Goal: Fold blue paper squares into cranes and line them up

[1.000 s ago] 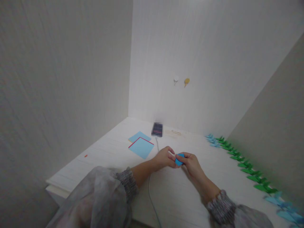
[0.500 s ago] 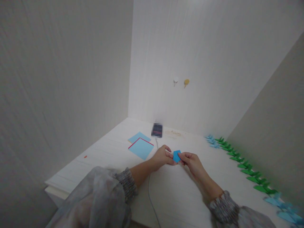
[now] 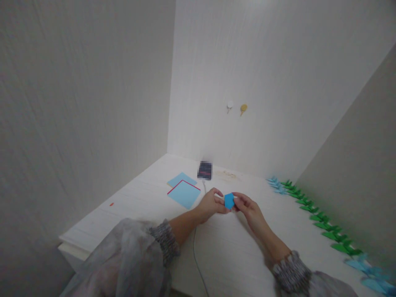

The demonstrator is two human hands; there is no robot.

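Observation:
A small folded piece of blue paper (image 3: 229, 201) is held up between my two hands, just above the white table. My left hand (image 3: 213, 203) grips its left and lower edge, with the fingers curled and partly behind the paper. On the other side, my right hand (image 3: 247, 206) pinches the right edge between thumb and fingers. To the left of my hands lie light blue paper squares (image 3: 185, 195), the front stack showing red along its two far edges. Another light blue sheet (image 3: 181, 179) lies partly under it.
A phone (image 3: 205, 170), its screen blurred, leans at the back wall, with a white cable (image 3: 194, 247) running towards me. Rows of green folded paper pieces (image 3: 324, 227) and light blue folded pieces (image 3: 368, 270) line the right side. A red scrap (image 3: 111, 204) lies left. Two hooks (image 3: 243, 108) hang on the wall.
The blue paper has turned slightly and shifted a little left. My right thumb has slid from its face to its right edge. My left hand stays nearly in place.

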